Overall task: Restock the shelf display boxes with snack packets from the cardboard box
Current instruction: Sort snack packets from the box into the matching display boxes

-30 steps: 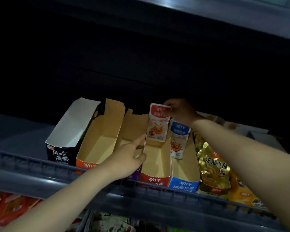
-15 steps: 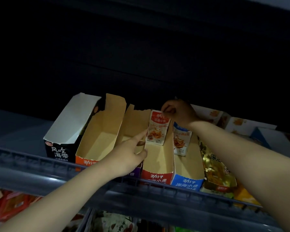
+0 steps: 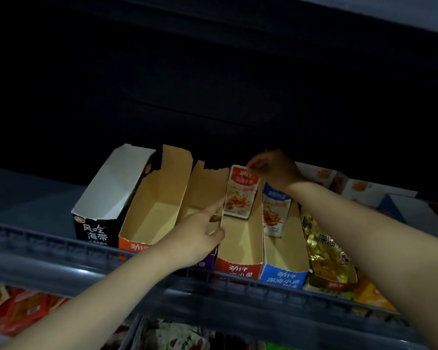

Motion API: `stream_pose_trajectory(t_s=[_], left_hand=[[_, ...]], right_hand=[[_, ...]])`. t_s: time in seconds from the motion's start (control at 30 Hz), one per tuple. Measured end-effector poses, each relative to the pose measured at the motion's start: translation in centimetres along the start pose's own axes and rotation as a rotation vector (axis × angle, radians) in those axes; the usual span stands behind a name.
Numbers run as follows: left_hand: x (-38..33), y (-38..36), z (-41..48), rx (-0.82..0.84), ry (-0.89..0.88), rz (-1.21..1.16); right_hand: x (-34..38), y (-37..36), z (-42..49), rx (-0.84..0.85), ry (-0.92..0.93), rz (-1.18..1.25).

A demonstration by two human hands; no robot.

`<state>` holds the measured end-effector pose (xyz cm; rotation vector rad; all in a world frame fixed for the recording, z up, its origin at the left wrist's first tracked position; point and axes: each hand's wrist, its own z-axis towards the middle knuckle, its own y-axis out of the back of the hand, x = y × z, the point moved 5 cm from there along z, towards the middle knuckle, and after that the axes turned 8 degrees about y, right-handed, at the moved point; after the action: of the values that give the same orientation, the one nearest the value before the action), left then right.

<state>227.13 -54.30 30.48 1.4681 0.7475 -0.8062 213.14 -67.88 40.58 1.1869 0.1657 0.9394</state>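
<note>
A red snack packet [image 3: 240, 192] stands upright at the back of the red display box [image 3: 239, 270]. My right hand [image 3: 271, 168] pinches its top edge. My left hand [image 3: 200, 233] grips the left wall of that red box, forefinger stretched along the wall toward the packet. A blue packet [image 3: 274, 210] stands in the blue display box [image 3: 283, 277] just right. Left of the red box sit a purple box [image 3: 208, 190], an orange box [image 3: 152, 215] and a black box [image 3: 106, 195], all showing bare insides. The cardboard box is out of view.
A dark wire rail [image 3: 61, 251] runs along the shelf's front edge. Gold packets [image 3: 329, 253] and orange packets [image 3: 369, 296] fill the right side. White and blue boxes [image 3: 359, 190] stand behind them. Red packets [image 3: 23, 309] lie on the lower shelf. The shelf back is dark.
My right hand has lowered the red packet deeper into the back of the red box. The left hand stays on the box wall. The camera has tilted slightly.
</note>
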Motion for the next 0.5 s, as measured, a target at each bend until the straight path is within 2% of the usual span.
stream_pose_trajectory(t_s=[0.17,0.37,0.5], left_hand=[[-0.5,0.1,-0.2,-0.012,-0.011,0.017],[-1.3,0.4,-0.9,-0.053,-0.042,0.023],[-1.7,0.5,-1.4,-0.107,-0.043,0.052]], right_hand=[[-0.5,-0.6,0.0,0.046,-0.031,-0.035],[-0.5,-0.7,-0.6,-0.117,-0.037,-0.083],[0.2,0.1,-1.1,-0.138,-0.055,-0.148]])
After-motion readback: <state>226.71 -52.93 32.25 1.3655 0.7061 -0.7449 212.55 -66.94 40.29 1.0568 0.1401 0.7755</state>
